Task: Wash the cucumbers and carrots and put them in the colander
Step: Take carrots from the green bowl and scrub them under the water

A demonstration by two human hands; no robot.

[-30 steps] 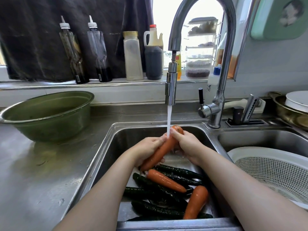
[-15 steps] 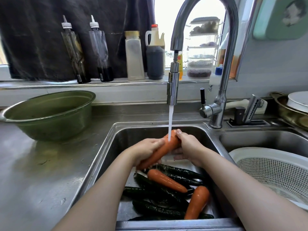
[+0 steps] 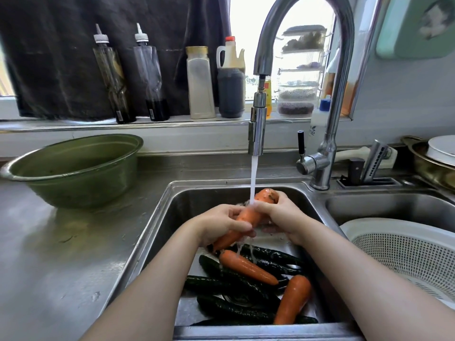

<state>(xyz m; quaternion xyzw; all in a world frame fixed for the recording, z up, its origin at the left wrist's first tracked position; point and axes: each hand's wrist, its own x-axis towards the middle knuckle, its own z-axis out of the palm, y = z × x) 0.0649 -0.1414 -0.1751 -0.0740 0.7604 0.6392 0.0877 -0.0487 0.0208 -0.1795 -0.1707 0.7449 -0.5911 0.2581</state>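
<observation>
left hand (image 3: 219,225): fingers curled round long orange carrot (image 3: 248,215) | right hand (image 3: 283,215): grips its thick end | forearms: both reach forward

Plainly a home kitchen: stainless double sink (image 3: 197,200) under a running gooseneck tap (image 3: 341,70) at centre, 2 squeeze bottles (image 3: 110,77) and a dark sauce jug (image 3: 231,92) on the windowsill (image 3: 73,124) across the top, white colander (image 3: 406,254) at lower right.

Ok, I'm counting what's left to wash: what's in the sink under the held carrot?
Below the held carrot, a second carrot and a third carrot lie on dark cucumbers. The forearms hide some, so their count is unclear.
</observation>
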